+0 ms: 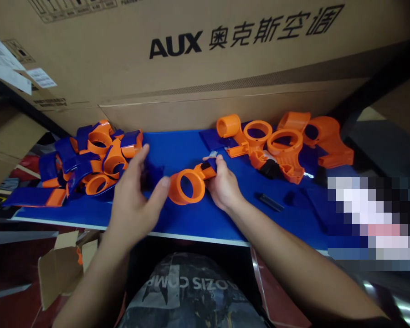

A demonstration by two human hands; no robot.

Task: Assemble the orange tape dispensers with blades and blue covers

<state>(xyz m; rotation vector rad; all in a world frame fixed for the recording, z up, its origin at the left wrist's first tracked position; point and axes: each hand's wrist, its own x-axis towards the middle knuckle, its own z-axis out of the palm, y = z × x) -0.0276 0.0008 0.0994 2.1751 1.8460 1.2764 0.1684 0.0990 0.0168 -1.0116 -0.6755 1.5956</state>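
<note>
The right hand [223,184] grips an orange ring part [187,186] by its stem above the blue counter [184,150]. The left hand [133,196], fingers spread, half hides a dark blue piece [152,175]; its shape is unclear

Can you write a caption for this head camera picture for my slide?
Right hand grips an orange ring part, left hand holds a dark blue piece, above a blue table.
</note>
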